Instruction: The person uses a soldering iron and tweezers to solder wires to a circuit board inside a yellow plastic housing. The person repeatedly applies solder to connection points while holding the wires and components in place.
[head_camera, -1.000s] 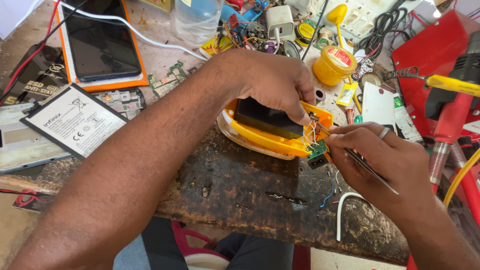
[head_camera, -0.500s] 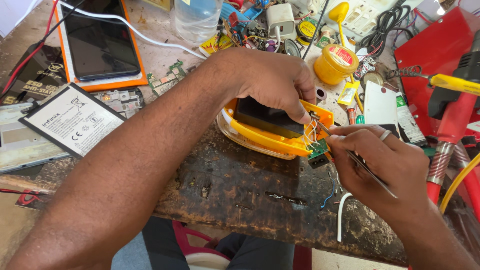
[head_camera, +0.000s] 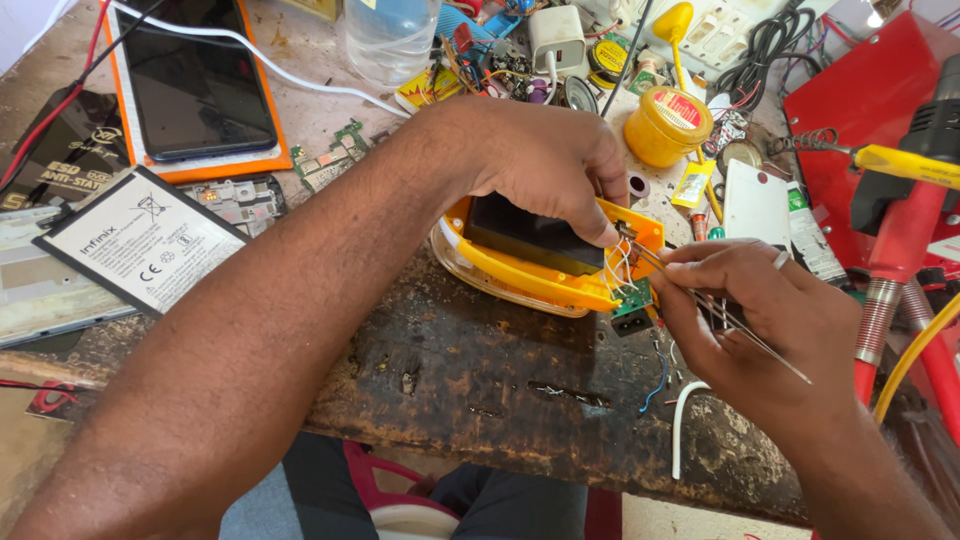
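Observation:
My left hand (head_camera: 545, 165) reaches across from the left and presses down on an opened yellow-orange device casing (head_camera: 540, 275) with a dark block inside it. Thin white wires (head_camera: 620, 268) run from the casing's right corner to a small green circuit board (head_camera: 634, 301) that hangs off its edge. My right hand (head_camera: 770, 320) is just right of that corner. It pinches thin metal tweezers (head_camera: 735, 322), whose tips point up-left into the wires by my left fingertips.
A tablet in an orange case (head_camera: 195, 85) and a flat white battery (head_camera: 140, 240) lie at the left. A yellow tin (head_camera: 667, 125), a white charger (head_camera: 556, 40), a clear bottle (head_camera: 390, 35) and loose parts crowd the back. Red tools (head_camera: 900, 250) stand at the right.
My right hand has shifted slightly left and up, bringing the tweezers' tips closer to the wires. My left hand keeps its hold on the casing.

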